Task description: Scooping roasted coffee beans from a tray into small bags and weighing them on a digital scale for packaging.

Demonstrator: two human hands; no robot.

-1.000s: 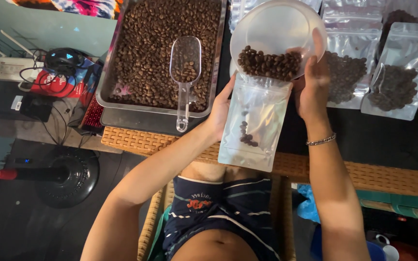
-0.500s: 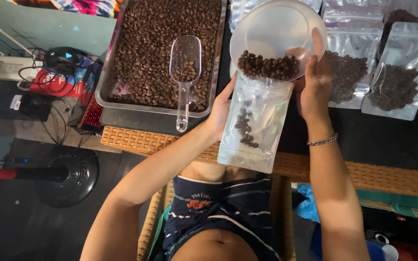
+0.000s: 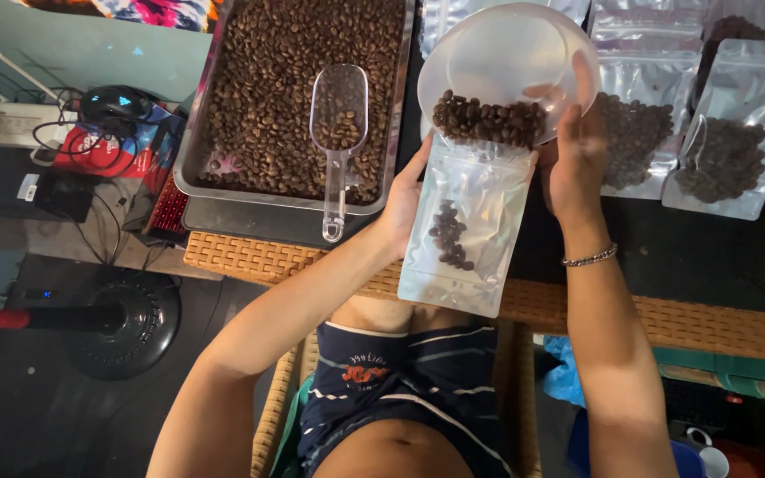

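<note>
Two hands work over your woven counter: left hand fingers grip the pouch, right hand fingers grip the bowl; a tray sits far left.

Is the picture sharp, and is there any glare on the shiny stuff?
Head view: mostly sharp; beans in the bowl show singly. Soft glare whitens the bowl's inside and streaks the pouch held by the left hand. Floor at lower left is dim.

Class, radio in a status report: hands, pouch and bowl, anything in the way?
Left hand holds clear pouch open. Right hand tips white bowl, beans dropping in. Few beans in pouch. Nothing blocking.
</note>
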